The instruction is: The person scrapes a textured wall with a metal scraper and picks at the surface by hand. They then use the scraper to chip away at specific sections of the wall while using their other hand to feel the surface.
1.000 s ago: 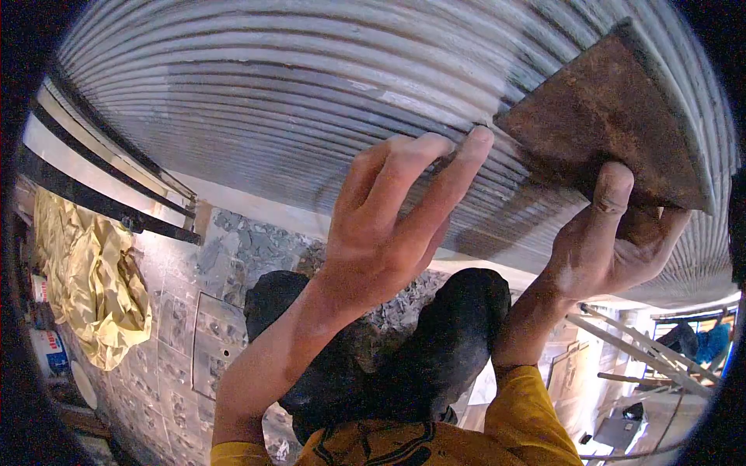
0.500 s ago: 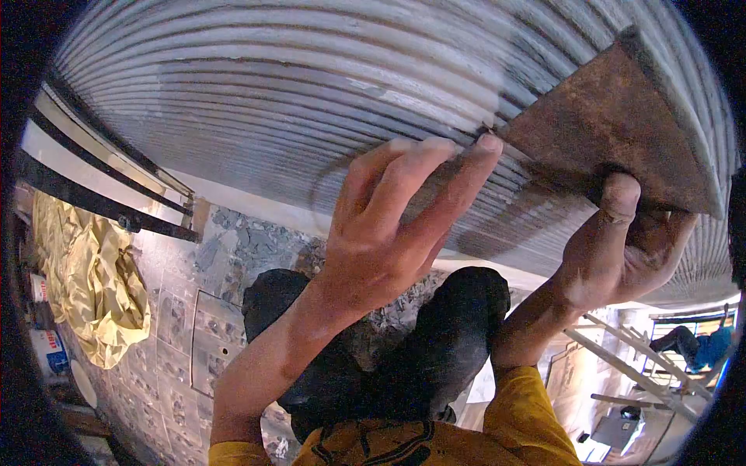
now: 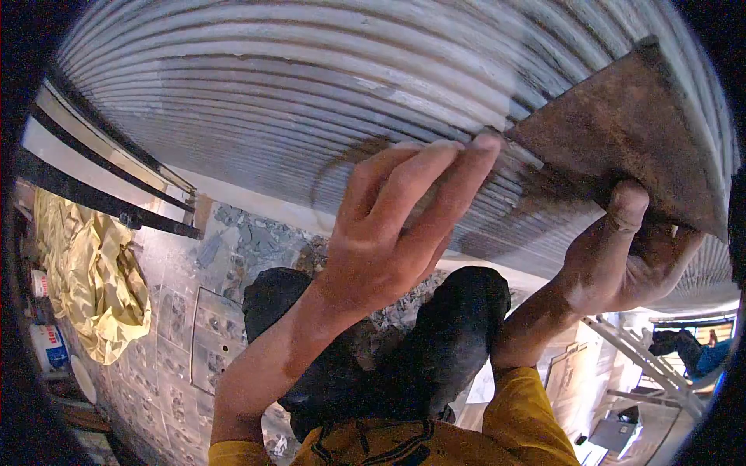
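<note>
A ribbed pale grey surface curves across the upper view. My right hand grips a flat brown plate with scuffed faces and a dark edge, its thumb pressed on the near side and the other fingers partly hidden beneath. The plate lies slanted against the ribs, its left corner pointing toward my other hand. Fingers stretched and slightly bent, my left hand has its fingertips right at the ribs beside that corner. Nothing shows in its grasp. A dark smudge lies on the ribs between the two hands.
Below is a tiled floor with grey rubble near my knees. Crumpled yellow sheeting and a white-and-blue bucket sit at left, beside black rails. At lower right are a ladder-like frame and another person.
The brown plate and my right hand have shifted slightly down and right. My left hand stays almost in place, its fingertips still by the plate's corner.
</note>
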`<state>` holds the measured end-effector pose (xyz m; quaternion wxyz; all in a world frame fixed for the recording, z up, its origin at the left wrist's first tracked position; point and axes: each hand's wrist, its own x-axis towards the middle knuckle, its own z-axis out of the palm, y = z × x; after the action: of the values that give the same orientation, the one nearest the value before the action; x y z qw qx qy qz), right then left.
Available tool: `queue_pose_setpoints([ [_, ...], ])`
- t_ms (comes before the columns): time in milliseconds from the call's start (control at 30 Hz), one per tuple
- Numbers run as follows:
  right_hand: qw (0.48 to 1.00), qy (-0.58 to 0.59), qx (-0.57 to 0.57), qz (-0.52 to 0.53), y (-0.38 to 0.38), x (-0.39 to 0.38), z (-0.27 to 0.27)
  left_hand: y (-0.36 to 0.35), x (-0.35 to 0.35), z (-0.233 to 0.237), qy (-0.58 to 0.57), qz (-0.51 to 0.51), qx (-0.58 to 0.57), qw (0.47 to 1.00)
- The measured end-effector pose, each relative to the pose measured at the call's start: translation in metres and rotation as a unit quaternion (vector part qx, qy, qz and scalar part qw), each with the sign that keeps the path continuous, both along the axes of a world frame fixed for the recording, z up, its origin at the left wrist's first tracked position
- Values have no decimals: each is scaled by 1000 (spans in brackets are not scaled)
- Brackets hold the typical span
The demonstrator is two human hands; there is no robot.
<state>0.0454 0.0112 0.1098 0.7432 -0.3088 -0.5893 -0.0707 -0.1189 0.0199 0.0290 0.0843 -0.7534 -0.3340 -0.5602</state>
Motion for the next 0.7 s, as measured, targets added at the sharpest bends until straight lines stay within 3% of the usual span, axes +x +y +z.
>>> queue_pose_setpoints([
  [67,996,-36,19,-77,2,2,0,0,0,-1,-3,6,4,1000],
  [200,997,-30,7,-68,-2,3,0,-3,-1,-4,21,1,-24,999],
  [400,997,-24,-39,59,-6,12,3,-6,0,-6,39,11,-32,999],
  [467,996,-70,-13,-60,-5,29,-1,-7,0,-7,45,14,-31,998],
  [600,995,-81,-8,-53,-3,30,0,1,-6,-8,-7,-19,5,1000],
  [700,999,1,29,-23,0,29,-3,11,-5,7,-61,-24,18,998],
])
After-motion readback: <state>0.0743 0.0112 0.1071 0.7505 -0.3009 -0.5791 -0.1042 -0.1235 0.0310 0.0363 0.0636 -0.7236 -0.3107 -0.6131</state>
